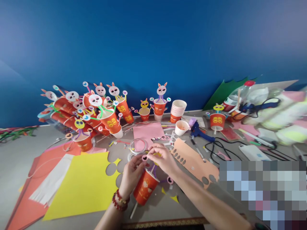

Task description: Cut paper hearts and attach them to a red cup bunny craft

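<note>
Near the table's front edge a red paper cup (145,187) with gold print lies tilted, a white stick poking out below it and purple pipe cleaners at its rim. My left hand (133,172), with red beads at the wrist, is closed on a small pink disc (144,158) with a dark heart shape, just above the cup. The fingers of my right hand (163,158) are pinched together beside the disc; what they hold is too small to make out. A second pink disc (170,180) shows right of the cup.
Yellow paper (81,182) and red sheets lie left. Behind stand several decorated cups (112,123) and stacked white cups (178,108). A blue glue gun (201,132) with black cords, cut orange card (192,159) and a white box are right. A pixelated area covers the lower right.
</note>
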Action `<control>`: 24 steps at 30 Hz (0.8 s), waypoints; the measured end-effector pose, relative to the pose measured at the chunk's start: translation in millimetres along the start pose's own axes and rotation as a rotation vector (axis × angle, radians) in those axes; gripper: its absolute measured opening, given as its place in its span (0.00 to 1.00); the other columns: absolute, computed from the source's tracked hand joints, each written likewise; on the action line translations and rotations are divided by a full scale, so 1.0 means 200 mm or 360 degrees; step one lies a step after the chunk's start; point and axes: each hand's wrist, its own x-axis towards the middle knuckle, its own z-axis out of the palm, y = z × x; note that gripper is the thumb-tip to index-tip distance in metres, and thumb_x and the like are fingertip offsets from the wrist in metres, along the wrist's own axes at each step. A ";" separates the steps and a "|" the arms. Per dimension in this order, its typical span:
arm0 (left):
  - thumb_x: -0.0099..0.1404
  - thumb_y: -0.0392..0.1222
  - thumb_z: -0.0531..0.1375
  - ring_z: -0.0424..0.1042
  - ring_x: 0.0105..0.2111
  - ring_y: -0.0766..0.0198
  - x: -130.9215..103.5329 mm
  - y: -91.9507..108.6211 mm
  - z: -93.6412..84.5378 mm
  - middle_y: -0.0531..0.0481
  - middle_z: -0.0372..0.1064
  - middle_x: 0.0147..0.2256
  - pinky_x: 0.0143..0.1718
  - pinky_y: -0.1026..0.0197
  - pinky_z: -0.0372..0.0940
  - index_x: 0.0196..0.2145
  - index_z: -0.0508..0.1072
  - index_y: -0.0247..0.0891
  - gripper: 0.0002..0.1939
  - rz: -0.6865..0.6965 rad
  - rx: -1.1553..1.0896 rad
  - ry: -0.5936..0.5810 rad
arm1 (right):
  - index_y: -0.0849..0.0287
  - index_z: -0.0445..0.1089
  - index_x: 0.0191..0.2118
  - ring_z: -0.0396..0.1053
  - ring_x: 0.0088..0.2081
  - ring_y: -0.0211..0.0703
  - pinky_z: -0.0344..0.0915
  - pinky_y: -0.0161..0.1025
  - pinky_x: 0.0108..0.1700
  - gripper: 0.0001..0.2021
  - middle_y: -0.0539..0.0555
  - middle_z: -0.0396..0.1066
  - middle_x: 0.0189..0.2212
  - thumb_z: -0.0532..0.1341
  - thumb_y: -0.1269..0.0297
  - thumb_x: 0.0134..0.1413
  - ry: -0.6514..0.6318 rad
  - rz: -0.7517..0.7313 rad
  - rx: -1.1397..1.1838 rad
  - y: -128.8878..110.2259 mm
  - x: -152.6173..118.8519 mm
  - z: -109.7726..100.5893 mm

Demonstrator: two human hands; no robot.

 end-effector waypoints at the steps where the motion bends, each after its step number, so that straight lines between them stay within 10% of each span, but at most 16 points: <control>1: 0.62 0.50 0.64 0.78 0.37 0.56 0.00 0.00 0.00 0.46 0.80 0.35 0.40 0.59 0.69 0.48 0.73 0.38 0.20 -0.0002 0.0058 0.0005 | 0.55 0.76 0.27 0.68 0.47 0.51 0.61 0.46 0.51 0.06 0.53 0.74 0.40 0.65 0.65 0.53 0.0020 -0.0003 -0.0001 0.01 0.00 0.00; 24: 0.63 0.51 0.64 0.73 0.27 0.64 0.00 -0.02 0.00 0.50 0.77 0.29 0.29 0.66 0.62 0.40 0.68 0.38 0.16 -0.0028 -0.0096 -0.0028 | 0.56 0.76 0.26 0.69 0.46 0.50 0.60 0.44 0.52 0.06 0.53 0.76 0.39 0.66 0.67 0.52 0.0057 -0.0022 -0.0058 0.04 0.02 0.06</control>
